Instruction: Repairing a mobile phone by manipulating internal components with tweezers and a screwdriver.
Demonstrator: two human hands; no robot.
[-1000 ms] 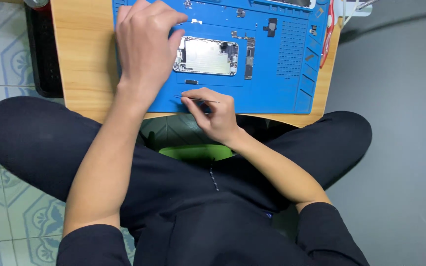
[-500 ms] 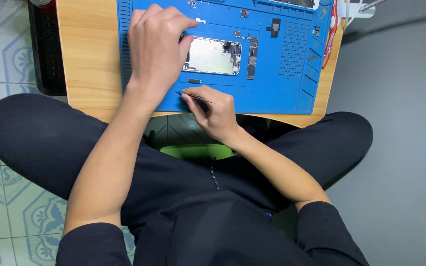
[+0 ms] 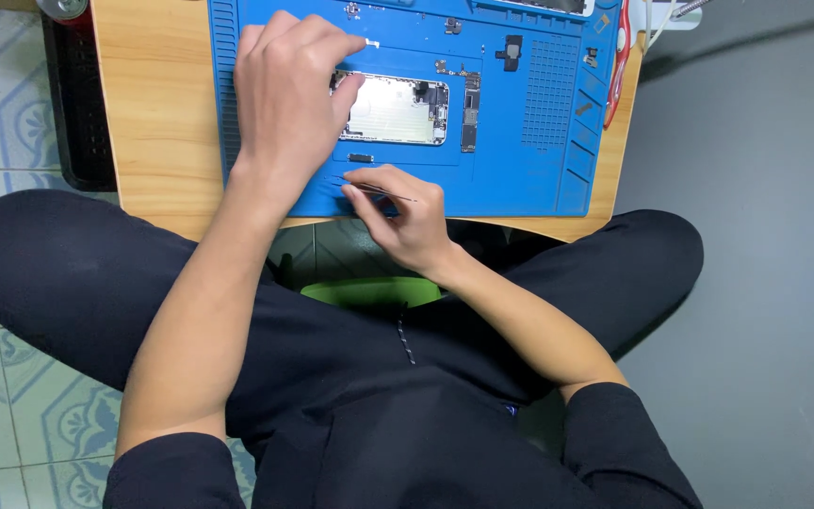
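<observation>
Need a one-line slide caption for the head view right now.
Left hand steadies an opened phone on a blue repair mat while the right hand holds thin tweezers.

left hand (image 3: pixel 289 94) flat, palm down, right hand (image 3: pixel 407 212) fingers pinched

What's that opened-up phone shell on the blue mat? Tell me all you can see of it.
The phone shell is a rectangular rear housing lying flat, long side running left to right, open face up on the blue mat. Its inside looks like pale, silvery metal, with small dark parts at the right end and along the rim. The left hand covers its left end, fingers curled over it. A narrow dark board lies just to its right.
</observation>
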